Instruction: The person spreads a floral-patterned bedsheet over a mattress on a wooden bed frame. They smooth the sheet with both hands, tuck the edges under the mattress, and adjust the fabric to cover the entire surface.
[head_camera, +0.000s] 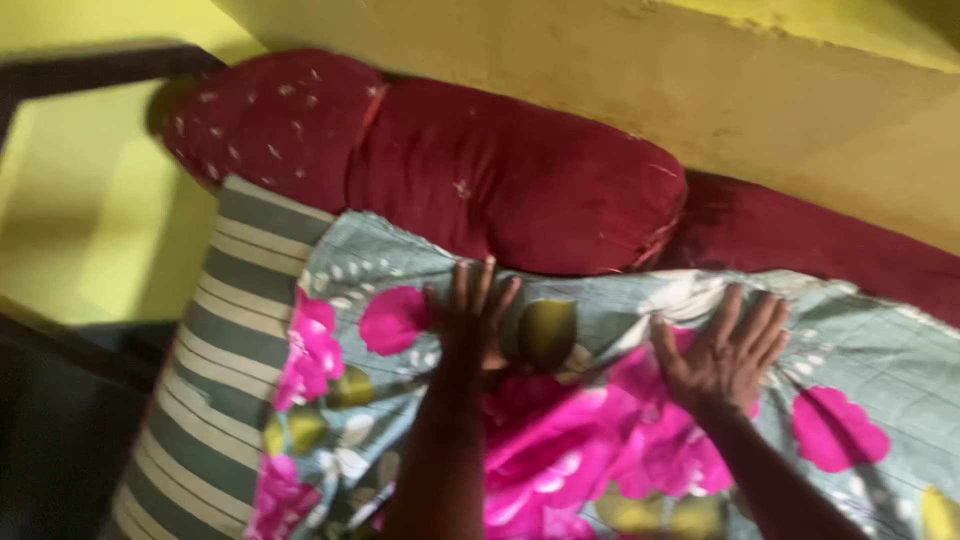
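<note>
Floral sheet (600, 450): grey-green cloth printed with big pink flowers and olive leaves, nearest the camera; it covers the near and right part of the bed and runs up to the pillows at the far side.
Yellow wall (760, 90): fills the far right, stained in places, directly behind the pillows.
Bolster pillow (520, 175): long and dark red, lying along the far edge of the sheet, touching the wall.
Speckled pillow (275, 120): dark red with small white flecks, at the far left, touching the bolster's left end.
Striped mattress (215, 350): grey and cream stripes, bare along the left where the sheet stops.
Red cloth (830, 245): a dark red strip at the far right, between the sheet and the wall.
Left hand (472, 315): palm down on the sheet just near of the bolster, fingers (486, 282) stretched flat and slightly apart, gripping nothing.
Right hand (725, 355): palm down on the sheet to the right of the left hand and apart from it, fingers (752, 315) fanned wide, pressing the cloth flat.
</note>
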